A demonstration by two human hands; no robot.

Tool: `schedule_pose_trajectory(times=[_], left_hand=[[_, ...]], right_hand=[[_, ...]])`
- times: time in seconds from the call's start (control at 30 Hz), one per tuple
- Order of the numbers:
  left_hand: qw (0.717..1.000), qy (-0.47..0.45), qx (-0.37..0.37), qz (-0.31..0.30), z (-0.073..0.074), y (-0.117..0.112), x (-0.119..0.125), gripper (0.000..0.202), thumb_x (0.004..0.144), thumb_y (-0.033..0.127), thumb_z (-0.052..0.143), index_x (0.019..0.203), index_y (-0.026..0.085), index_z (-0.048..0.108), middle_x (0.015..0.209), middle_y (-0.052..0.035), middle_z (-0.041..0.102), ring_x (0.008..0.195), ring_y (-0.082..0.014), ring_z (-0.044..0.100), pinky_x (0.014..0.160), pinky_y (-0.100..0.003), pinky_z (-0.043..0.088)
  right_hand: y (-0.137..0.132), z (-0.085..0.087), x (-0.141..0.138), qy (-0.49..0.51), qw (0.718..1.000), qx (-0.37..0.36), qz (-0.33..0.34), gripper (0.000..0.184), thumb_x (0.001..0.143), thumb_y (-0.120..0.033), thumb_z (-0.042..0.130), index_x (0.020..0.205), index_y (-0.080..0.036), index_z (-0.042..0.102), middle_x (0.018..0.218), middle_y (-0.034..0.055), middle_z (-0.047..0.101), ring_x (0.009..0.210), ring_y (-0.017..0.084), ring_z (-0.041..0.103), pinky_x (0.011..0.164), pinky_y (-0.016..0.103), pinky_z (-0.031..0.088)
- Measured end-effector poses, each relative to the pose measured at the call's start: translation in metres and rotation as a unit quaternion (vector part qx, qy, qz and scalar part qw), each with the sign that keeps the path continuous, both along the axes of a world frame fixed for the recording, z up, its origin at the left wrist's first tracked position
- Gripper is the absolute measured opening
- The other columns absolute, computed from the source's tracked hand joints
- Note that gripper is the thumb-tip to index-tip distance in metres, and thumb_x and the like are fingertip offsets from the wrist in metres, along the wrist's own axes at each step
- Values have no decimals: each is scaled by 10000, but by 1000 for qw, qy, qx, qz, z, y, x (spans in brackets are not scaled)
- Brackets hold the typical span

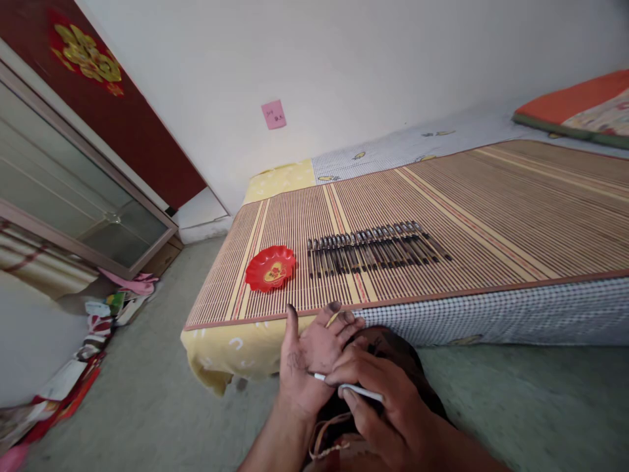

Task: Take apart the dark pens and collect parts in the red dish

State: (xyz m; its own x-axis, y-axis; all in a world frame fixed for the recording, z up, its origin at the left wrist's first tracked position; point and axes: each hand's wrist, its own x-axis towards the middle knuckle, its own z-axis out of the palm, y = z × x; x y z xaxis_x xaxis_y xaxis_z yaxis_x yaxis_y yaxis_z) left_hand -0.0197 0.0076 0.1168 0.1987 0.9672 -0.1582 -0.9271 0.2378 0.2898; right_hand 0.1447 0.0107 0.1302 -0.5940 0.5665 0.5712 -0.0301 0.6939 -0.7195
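- The right hand [388, 403] is gripping a white pen [361, 391] in its clenched fingers [351, 375], the tip pointing toward nine o'clock.
- The left hand [309, 357] is lying released, its fingers [344, 319] spread, touching the pen tip.
- A row of dark pens [373, 246] is lying on the bed [491, 196] at twelve o'clock.

Woven bamboo mat [491, 210] — ribbed, matt; glossy red plastic dish [270, 267]; soft checked cloth sheet [515, 314].

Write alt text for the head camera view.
The right hand holds a white pen against the ink-smudged open left hand. Ahead, a bamboo mat on a bed holds a row of dark pens and a red dish.
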Motion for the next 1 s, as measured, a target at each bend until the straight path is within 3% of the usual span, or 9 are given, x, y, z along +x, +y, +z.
schedule_pose_trajectory(times=[0.13,0.33,0.5,0.77,1.0], left_hand=[[1000,1,0,2,1,0,1,753,960,725,350,1089,77,711,1054,-186,735,1091,-310,678,1071,-439,428],[1000,1,-6,0,1,1,0,771,967,727,318,1085,74,710,1053,-188,739,1096,-321,681,1008,-427,470],[1000,9,-10,-1,0,0,-1,754,963,726,336,1094,83,706,1061,-191,736,1103,-317,677,1006,-430,468],[1000,14,-12,2,1,0,2,770,972,719,310,1081,72,712,1040,-192,743,1080,-315,685,989,-431,477],[1000,6,-10,-2,-1,1,2,747,951,725,381,1084,67,709,1049,-190,727,1087,-308,676,1071,-425,421]], right_hand=[[3,-3,-3,2,999,53,0,304,951,-343,640,1211,-204,563,1094,98,731,1056,229,697,972,347,552],[1,-1,-4,17,999,32,3,249,976,-114,478,1194,-204,560,1051,67,737,1022,179,697,974,295,537],[0,2,-2,30,999,-27,11,235,927,-103,514,1106,-223,607,1023,44,740,994,170,700,945,270,542],[0,-3,-4,15,1000,-3,0,222,957,-129,503,1141,-212,597,1041,60,734,1011,181,693,946,285,544],[1,-10,-5,4,1000,-1,-4,234,987,-149,473,1176,-204,599,1075,79,736,1049,198,695,988,319,535]])
